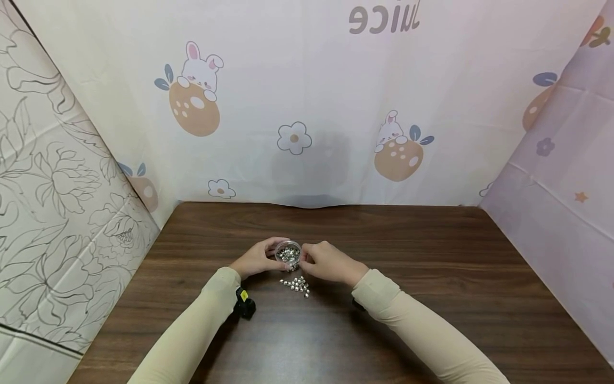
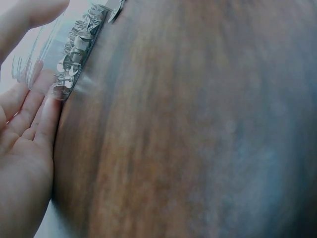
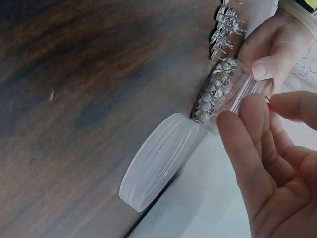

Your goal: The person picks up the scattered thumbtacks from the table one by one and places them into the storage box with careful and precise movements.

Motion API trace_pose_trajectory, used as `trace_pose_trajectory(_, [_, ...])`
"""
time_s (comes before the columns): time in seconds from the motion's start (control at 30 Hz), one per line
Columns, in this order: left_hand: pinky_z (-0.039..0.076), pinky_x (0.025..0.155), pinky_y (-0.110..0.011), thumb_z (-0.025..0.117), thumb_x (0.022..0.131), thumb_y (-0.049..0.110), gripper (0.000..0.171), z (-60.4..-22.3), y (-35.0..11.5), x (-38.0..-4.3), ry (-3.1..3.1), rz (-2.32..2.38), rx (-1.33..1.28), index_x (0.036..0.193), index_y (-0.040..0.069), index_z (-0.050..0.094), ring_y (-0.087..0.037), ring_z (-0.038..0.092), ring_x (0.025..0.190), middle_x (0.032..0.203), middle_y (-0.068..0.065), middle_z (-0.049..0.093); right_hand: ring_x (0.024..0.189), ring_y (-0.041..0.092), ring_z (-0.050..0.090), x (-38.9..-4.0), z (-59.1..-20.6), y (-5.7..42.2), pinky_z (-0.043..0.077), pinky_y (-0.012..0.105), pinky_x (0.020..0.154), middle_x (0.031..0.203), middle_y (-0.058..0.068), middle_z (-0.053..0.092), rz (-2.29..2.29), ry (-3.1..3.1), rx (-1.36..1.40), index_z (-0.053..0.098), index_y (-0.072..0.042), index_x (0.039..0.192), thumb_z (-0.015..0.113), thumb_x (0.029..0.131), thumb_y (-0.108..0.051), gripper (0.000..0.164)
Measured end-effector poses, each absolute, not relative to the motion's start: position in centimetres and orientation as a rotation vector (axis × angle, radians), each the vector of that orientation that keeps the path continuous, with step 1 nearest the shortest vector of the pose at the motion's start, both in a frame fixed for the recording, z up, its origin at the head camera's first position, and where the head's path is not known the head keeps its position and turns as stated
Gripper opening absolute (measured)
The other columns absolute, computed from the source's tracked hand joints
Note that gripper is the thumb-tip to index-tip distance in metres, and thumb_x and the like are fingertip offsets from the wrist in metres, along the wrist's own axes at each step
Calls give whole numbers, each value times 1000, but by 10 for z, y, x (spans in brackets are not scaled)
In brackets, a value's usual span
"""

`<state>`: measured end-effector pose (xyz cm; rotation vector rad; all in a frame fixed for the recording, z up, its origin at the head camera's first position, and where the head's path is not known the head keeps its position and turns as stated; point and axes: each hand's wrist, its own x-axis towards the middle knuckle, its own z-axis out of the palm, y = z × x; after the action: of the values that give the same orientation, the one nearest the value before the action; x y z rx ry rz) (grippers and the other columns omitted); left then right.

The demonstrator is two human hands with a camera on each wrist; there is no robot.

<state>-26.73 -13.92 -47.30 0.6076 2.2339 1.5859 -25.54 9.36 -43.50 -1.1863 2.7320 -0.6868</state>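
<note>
My left hand (image 1: 259, 260) holds a clear round jar (image 3: 238, 90) between thumb and fingers. Silver thumbtacks (image 1: 288, 254) lie inside it, gathered at the bottom in both wrist views. At the jar's mouth is my right hand (image 1: 331, 261), thumb and fingertips together. A tiny dark bit of a thumbtack (image 3: 268, 99) shows between them; the rest is hidden by the fingers. Loose thumbtacks (image 1: 298, 285) lie in a small pile on the table, on the near side of the jar.
A clear plastic lid (image 3: 158, 163) rests on the brown wooden table (image 1: 431, 256) beside the jar, seen in the right wrist view. Patterned curtains (image 1: 307, 106) stand behind the table and at both sides. A black wrist device (image 1: 245, 306) hangs under the left cuff.
</note>
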Motion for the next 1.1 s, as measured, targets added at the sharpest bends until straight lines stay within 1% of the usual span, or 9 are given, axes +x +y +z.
trace_pose_trajectory(0.23, [42,97,-49,77,77,20,70,-473,-139,-267,2227,1588,592,138,11,43,-24,49,115,129,-17,53,47,2,44,-258,-435,90,42,22,46,61,-7,57,-779,2767,-1161,57,-18,84,54,91,-18,7])
trace_pose_trajectory(0.37, [41,98,-50,77,77,19,71,-473,-139,-267,2229,1590,597,138,10,42,-25,48,117,130,-18,52,48,2,45,-261,-436,87,42,21,46,65,-9,58,-798,2793,-1132,58,-19,86,54,92,-20,7])
trace_pose_trajectory(0.57, [40,98,-50,75,78,15,69,-474,-139,-267,2226,1597,601,138,9,42,-26,49,116,129,-18,52,48,4,47,-266,-436,84,44,23,47,68,-9,60,-822,2807,-1121,60,-18,87,54,92,-18,7])
trace_pose_trajectory(0.73, [41,98,-50,76,78,16,69,-472,-139,-267,2219,1595,588,138,9,43,-26,50,115,129,-17,53,49,3,48,-270,-437,83,46,23,48,68,-10,60,-804,2829,-1092,60,-17,87,55,92,-18,7])
trace_pose_trajectory(0.93, [42,97,-50,76,78,15,67,-471,-139,-268,2233,1595,599,137,10,43,-24,51,113,128,-16,54,49,3,48,-272,-436,83,46,23,49,69,-9,61,-789,2836,-1067,62,-16,91,53,94,-20,11])
trace_pose_trajectory(1.1, [41,97,-51,76,78,16,68,-473,-140,-268,2222,1599,612,137,9,43,-25,51,113,128,-17,54,48,4,46,-268,-437,88,45,24,48,66,-8,59,-770,2836,-1073,61,-17,88,53,92,-20,10])
